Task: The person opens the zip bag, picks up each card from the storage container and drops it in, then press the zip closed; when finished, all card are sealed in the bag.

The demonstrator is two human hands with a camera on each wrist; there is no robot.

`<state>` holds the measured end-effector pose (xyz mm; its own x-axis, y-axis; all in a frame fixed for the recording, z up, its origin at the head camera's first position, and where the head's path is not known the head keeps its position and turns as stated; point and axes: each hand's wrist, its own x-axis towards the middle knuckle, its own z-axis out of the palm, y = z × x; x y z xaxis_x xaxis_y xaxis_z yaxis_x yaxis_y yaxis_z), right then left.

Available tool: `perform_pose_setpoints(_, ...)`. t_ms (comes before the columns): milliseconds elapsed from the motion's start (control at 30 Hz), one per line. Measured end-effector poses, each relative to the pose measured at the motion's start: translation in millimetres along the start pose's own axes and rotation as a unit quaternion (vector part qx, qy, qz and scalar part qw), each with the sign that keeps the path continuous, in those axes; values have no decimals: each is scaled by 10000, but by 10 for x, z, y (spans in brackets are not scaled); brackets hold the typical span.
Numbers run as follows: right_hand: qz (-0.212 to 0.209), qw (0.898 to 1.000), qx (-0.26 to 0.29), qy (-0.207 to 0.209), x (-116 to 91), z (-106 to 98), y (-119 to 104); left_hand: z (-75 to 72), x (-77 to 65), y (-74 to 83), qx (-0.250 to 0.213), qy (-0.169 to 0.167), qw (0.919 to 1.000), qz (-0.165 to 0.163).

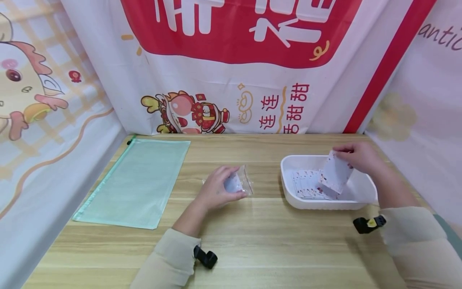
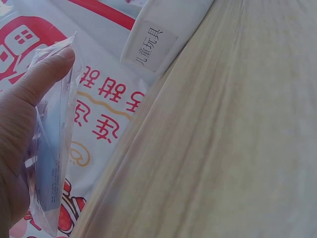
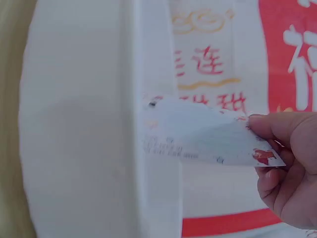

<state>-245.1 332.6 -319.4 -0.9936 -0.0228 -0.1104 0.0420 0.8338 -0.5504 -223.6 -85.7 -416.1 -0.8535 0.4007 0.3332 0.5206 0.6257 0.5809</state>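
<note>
In the head view my left hand [image 1: 217,188] grips a small clear plastic bag [image 1: 248,184] at mid-table. The left wrist view shows the thumb along that bag [image 2: 53,148], with something pale blue and white inside. My right hand [image 1: 359,157] pinches a white printed card [image 1: 336,171] by its upper corner, over a white plastic basin [image 1: 325,205]. Whether it is one card or several together I cannot tell. Similar printed cards [image 1: 306,184] lie inside the basin on its left side. Up close, thumb and fingers hold the card's [image 3: 203,134] edge.
A pale green zip pouch [image 1: 133,184] lies flat on the left of the wooden table [image 1: 260,245]. Printed cloth hangs [image 1: 231,80] behind the table and along both sides. A label [image 2: 151,45] with printed characters is on the basin's side.
</note>
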Motion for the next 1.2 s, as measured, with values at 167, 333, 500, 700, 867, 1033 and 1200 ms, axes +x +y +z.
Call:
perform_pose_setpoints(167,162,9986,450,224,-91,47,-255,-3,-4,0,-23,-13,10000,-30)
perform_pose_setpoints(333,279,9886,1386,511,-176,188,-490,-8,-10,7,-30,-32,10000,-59)
perform_pose_setpoints(500,55,9740,2146,727,-253,357,-663,-12,-11,19,-53,-65,9999,-131)
perform_pose_setpoints(700,139,9625,2653,555,-305,610,-863,-8,-9,19,-58,-104,9997,-214)
perform_pose_setpoints(867,-41,9549,2959,249,-335,842,-955,-10,-6,26,-2,-90,9997,-205)
perform_pose_setpoints(1033,-40,9533,3019,21,-353,968,-1000,-15,-7,35,70,-93,9997,-217)
perform_pose_setpoints(1200,-162,9514,3074,-72,-342,1032,-1021,-17,-11,36,81,-102,9997,-205)
